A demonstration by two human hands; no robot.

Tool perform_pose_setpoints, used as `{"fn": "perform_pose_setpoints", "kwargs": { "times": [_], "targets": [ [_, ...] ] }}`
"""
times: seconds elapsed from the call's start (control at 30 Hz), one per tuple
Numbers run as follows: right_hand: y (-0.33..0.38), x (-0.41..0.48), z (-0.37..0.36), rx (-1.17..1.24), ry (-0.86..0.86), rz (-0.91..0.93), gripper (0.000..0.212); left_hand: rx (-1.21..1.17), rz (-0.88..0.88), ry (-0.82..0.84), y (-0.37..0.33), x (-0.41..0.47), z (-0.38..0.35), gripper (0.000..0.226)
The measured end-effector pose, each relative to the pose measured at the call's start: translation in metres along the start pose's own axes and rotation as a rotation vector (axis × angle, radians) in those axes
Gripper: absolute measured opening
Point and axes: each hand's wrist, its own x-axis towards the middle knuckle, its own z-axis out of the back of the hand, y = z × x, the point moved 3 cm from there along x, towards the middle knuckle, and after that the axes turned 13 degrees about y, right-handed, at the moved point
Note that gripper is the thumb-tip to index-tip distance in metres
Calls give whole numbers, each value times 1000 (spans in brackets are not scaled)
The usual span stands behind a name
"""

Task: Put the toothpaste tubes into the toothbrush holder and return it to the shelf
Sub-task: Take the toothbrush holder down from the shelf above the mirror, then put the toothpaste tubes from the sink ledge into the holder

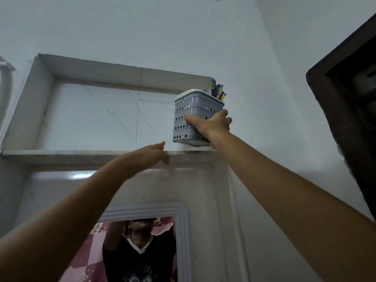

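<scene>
The right hand [211, 124] is gripping the grey holder [195, 119], fingers wrapped round its side, tilting just above the shelf [81, 154] at its right end. The left hand [148, 157] is hovering loosely open near the ledge

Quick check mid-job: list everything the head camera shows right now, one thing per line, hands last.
toothbrush holder: one, grey, perforated, white rim, tilted at the right end of the shelf niche
tubes: a few, purple and yellow, sticking out of the holder's top right
shelf niche: one, white marble, recessed in the wall
mirror: one, white frame, below the shelf, reflecting the person
dark frame: one, right edge
left hand: open, at the shelf's front edge
right hand: gripping the holder's side
</scene>
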Motion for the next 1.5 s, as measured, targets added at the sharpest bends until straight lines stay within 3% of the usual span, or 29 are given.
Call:
{"fn": "perform_pose_setpoints", "kwargs": {
  "times": [0.13, 0.27, 0.43, 0.5, 0.6, 0.87, 0.97, 1.07, 1.23, 1.37, 1.5],
  "targets": [
    [3, -59, 11, 143, 147, 52, 101, -385, -223, -165, 0, -55, -6, 75],
    [-38, -147, 2, 323, 338, 26, 92, -675, -314, -45, 8, -105, -55, 88],
    [-140, -274, -34, 448, 469, -88, 104, -676, -206, -93, 114, -165, -160, 71],
    [-189, -320, -52, 442, 516, -184, 106, -710, -80, -43, 153, -208, -200, 78],
    [-260, -392, -72, 461, 553, -334, 97, -717, 114, 106, 192, -271, -244, 58],
    [-398, -540, -94, 188, 352, -604, 89, -585, 682, 175, 320, -405, -301, 35],
    [-433, -579, -107, 97, 426, -702, 94, -441, 833, 211, 363, -449, -333, 22],
    [-457, -613, -114, 66, 521, -756, 98, -331, 992, 279, 390, -481, -370, 24],
    [-479, -655, -114, 59, 676, -784, 73, -61, 1107, 337, 414, -503, -412, 32],
    [-480, -666, -106, 39, 693, -744, 76, 128, 1045, 357, 426, -510, -430, 38],
    [-475, -664, -103, 35, 723, -692, 71, 210, 1025, 260, 435, -506, -430, 30]
  ]
}}
